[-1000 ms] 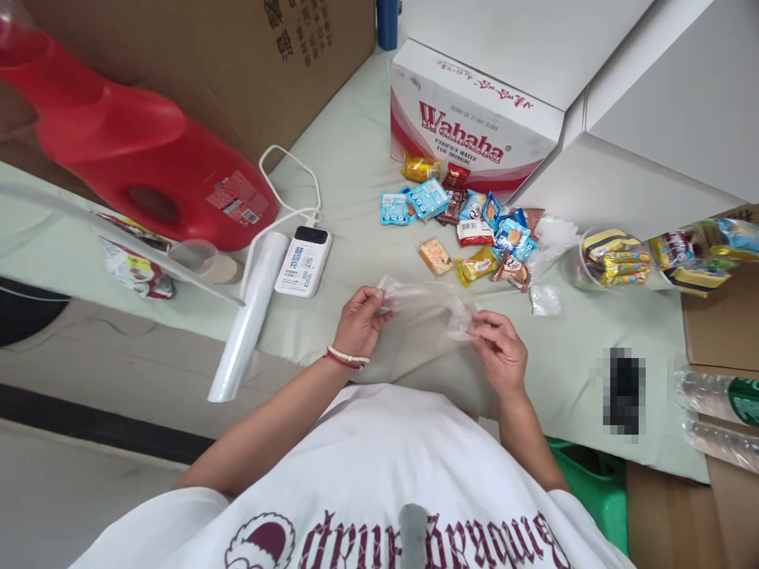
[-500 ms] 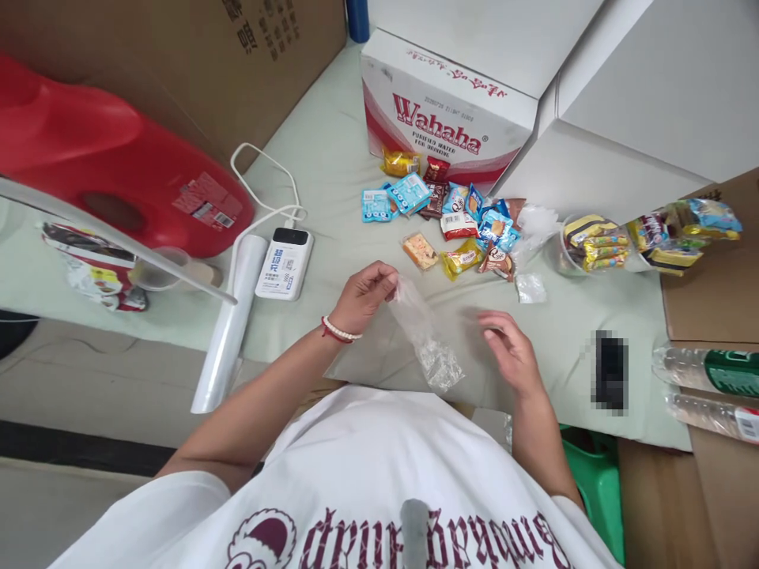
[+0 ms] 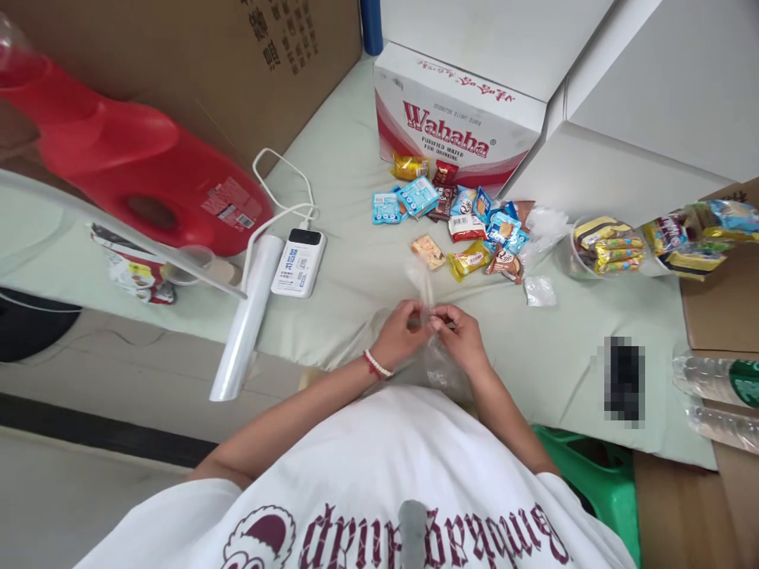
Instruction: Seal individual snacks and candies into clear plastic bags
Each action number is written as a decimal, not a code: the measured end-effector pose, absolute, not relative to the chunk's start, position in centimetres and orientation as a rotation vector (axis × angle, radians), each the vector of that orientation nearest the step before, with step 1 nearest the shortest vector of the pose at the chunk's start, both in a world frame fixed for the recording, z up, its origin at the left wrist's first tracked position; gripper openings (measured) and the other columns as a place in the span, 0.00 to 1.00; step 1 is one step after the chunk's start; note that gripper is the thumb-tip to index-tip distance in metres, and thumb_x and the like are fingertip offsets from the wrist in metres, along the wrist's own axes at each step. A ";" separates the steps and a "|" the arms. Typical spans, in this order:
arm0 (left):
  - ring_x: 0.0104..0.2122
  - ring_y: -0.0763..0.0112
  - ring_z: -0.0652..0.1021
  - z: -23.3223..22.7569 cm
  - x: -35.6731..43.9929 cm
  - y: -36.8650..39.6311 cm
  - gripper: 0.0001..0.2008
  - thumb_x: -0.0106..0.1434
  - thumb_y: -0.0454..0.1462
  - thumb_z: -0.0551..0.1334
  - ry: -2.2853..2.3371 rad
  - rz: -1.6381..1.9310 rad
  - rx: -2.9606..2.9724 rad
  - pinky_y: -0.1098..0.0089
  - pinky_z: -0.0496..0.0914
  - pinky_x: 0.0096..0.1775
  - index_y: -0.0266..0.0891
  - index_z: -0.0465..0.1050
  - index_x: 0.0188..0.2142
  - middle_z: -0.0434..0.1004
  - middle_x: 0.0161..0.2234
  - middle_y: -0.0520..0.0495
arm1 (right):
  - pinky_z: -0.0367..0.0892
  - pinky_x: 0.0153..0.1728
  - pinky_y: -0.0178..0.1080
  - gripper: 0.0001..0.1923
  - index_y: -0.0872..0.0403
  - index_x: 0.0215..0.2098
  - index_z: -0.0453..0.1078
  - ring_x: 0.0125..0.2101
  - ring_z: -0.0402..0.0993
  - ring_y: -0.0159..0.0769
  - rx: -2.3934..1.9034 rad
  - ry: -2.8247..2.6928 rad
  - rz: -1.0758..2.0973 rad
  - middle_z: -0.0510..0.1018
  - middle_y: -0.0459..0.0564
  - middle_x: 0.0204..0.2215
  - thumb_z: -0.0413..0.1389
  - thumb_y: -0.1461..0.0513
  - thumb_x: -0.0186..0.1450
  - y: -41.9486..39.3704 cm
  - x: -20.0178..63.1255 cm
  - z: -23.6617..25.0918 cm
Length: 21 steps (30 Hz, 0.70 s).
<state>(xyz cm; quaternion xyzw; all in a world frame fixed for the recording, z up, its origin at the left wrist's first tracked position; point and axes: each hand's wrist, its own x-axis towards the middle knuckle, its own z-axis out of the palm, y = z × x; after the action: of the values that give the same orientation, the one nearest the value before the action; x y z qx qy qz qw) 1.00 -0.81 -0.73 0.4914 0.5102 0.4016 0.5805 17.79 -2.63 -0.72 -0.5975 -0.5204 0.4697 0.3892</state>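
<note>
A clear plastic bag (image 3: 437,368) is pinched between my two hands close to my shirt, its narrow end standing up above the fingers. My left hand (image 3: 406,330), with a white bead bracelet at the wrist, is closed on the bag from the left. From the right, my right hand (image 3: 461,335) grips it too, fingertips meeting those of the left. Just beyond the hands lie a clear-wrapped biscuit (image 3: 428,251), a yellow snack packet (image 3: 470,261) and a brown snack packet (image 3: 505,265). Several more packets, including a blue one (image 3: 418,196), are heaped behind them.
A Wahaba carton (image 3: 456,118) stands at the back. Left are a power bank (image 3: 299,265), a plastic film roll (image 3: 246,324) and a red jug (image 3: 154,174). To the right are a snack-filled tub (image 3: 575,257), a blurred dark object (image 3: 624,381) and bottles (image 3: 708,375). A green stool (image 3: 610,490) is below.
My right hand has moved left and now grips the bag beside my left hand. My left hand has come nearer my body, and the bag now stands up between the fingers.
</note>
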 end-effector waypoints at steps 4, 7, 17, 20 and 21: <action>0.35 0.67 0.78 -1.7 2.0 0.7 0.18 0.52 0.49 0.75 1.094 0.916 0.938 0.66 0.73 0.41 0.39 0.78 0.34 0.82 0.33 0.48 | 0.62 0.26 0.34 0.16 0.52 0.36 0.77 0.25 0.65 0.31 -1.547 -1.045 1.284 0.75 0.44 0.26 0.63 0.49 0.60 -2.8 18.5 -0.3; 0.32 0.68 0.78 -2.4 0.4 2.5 0.19 0.50 0.49 0.75 1.086 0.910 0.718 0.68 0.73 0.35 0.39 0.76 0.33 0.81 0.32 0.48 | 0.58 0.24 0.33 0.19 0.52 0.35 0.76 0.23 0.60 0.28 -1.525 -0.811 1.321 0.72 0.42 0.25 0.68 0.48 0.54 -3.1 20.1 -0.4; 0.55 0.51 0.71 -1.2 -1.8 1.9 0.21 0.54 0.32 0.66 1.671 1.164 1.668 0.51 0.68 0.55 0.42 0.77 0.49 0.73 0.53 0.37 | 0.55 0.22 0.32 0.20 0.53 0.36 0.75 0.23 0.58 0.27 -1.540 -0.773 1.339 0.72 0.43 0.27 0.68 0.48 0.55 -4.0 20.6 -0.9; 0.61 0.51 0.69 -0.8 -1.5 1.4 0.18 0.59 0.28 0.61 1.302 0.957 2.057 0.45 0.57 0.64 0.48 0.81 0.44 0.78 0.52 0.41 | 0.55 0.22 0.32 0.18 0.53 0.38 0.74 0.22 0.57 0.27 -1.630 -0.851 1.204 0.70 0.41 0.25 0.63 0.48 0.60 -4.0 20.7 -1.7; 0.62 0.52 0.69 -1.0 -1.5 1.4 0.18 0.60 0.27 0.60 1.130 0.855 2.134 0.45 0.54 0.66 0.50 0.82 0.41 0.80 0.51 0.44 | 0.57 0.23 0.33 0.18 0.53 0.40 0.74 0.22 0.57 0.28 -1.667 -0.889 1.156 0.70 0.42 0.26 0.62 0.48 0.61 -4.0 20.9 -2.0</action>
<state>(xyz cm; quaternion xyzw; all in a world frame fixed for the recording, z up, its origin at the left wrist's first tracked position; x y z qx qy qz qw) -1.55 1.36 -1.00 0.7982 0.4227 0.3200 0.2859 20.93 -4.02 -2.04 -0.6732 -0.3590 0.4668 0.4471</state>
